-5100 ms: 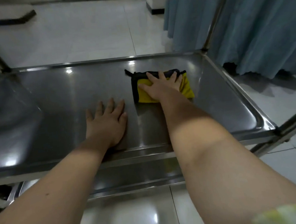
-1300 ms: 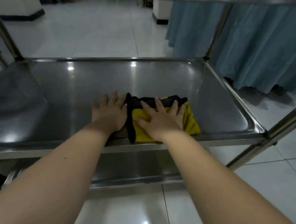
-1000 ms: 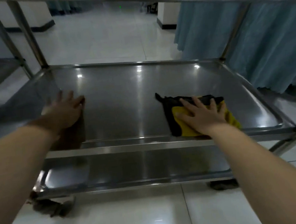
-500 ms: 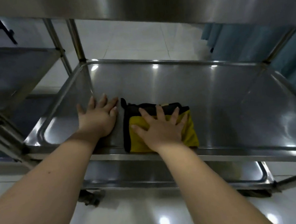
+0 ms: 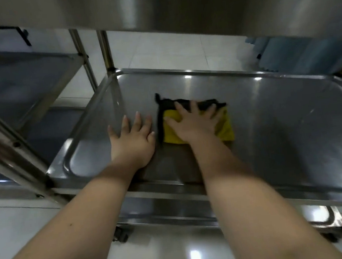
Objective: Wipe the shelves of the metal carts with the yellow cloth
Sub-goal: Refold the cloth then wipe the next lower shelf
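A folded yellow cloth [image 5: 224, 128] with a black edge lies on the middle shelf [image 5: 281, 122] of a steel cart, left of the shelf's centre. My right hand [image 5: 194, 122] presses flat on the cloth with fingers spread. My left hand [image 5: 133, 139] rests flat on the bare steel just left of the cloth, fingers straight. Both forearms reach in over the shelf's front rim.
The cart's top shelf [image 5: 174, 4] hangs low overhead. A lower shelf [image 5: 174, 211] shows under the front rim. A second steel cart [image 5: 19, 82] stands close on the left, its post [image 5: 3, 147] near my left arm. Blue curtain [image 5: 305, 54] at back right; white tiled floor around.
My right hand has slid the cloth away from the front rim toward the shelf's middle. My left hand stays flat beside it. The view has shifted further left.
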Demonstrator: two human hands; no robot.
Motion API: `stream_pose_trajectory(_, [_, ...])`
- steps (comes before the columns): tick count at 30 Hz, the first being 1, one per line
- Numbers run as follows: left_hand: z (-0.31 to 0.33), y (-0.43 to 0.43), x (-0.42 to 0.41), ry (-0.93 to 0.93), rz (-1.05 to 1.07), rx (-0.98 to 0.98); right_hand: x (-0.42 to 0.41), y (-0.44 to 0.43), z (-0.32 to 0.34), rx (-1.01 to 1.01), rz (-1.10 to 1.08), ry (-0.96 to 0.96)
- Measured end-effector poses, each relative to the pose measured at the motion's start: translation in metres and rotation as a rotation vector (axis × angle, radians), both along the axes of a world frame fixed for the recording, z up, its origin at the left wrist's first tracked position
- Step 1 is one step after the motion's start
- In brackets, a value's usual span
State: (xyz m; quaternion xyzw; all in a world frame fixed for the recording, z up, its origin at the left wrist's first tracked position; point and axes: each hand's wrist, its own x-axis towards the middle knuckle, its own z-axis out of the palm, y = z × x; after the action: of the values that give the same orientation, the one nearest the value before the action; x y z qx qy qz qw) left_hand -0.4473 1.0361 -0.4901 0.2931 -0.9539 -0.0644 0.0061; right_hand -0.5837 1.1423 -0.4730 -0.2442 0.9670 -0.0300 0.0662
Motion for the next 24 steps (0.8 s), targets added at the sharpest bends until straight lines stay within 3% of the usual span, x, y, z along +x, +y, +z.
stream_pose_trajectory(3, [-0.002,-0.006,0.003,0.026,0.071,0.032,0.015,-0.053,0.002,0.003,0.155,-0.041])
stream_pose_trajectory(6, [0.000,-0.007,0.003,0.006,0.060,0.036,-0.022,-0.022,0.001,-0.003,0.178,-0.028])
stream_pose_trajectory(10, [0.001,-0.001,0.000,0.009,0.062,0.035,-0.076,0.089,0.010,0.003,-0.055,-0.051])
stream_pose_trajectory(14, [0.004,0.007,-0.005,-0.017,0.046,0.045,-0.040,0.143,0.012,0.002,-0.225,-0.070])
stream_pose_trajectory(19, [0.006,0.002,0.001,-0.013,0.030,0.076,0.080,0.077,0.000,0.008,0.147,-0.005])
stream_pose_trajectory(22, [0.010,-0.001,0.006,-0.009,0.031,0.121,0.087,0.074,0.003,0.005,0.224,-0.079])
stream_pose_trajectory(24, [0.015,-0.003,0.008,0.079,0.068,0.221,0.077,0.089,0.009,-0.145,0.269,-0.150])
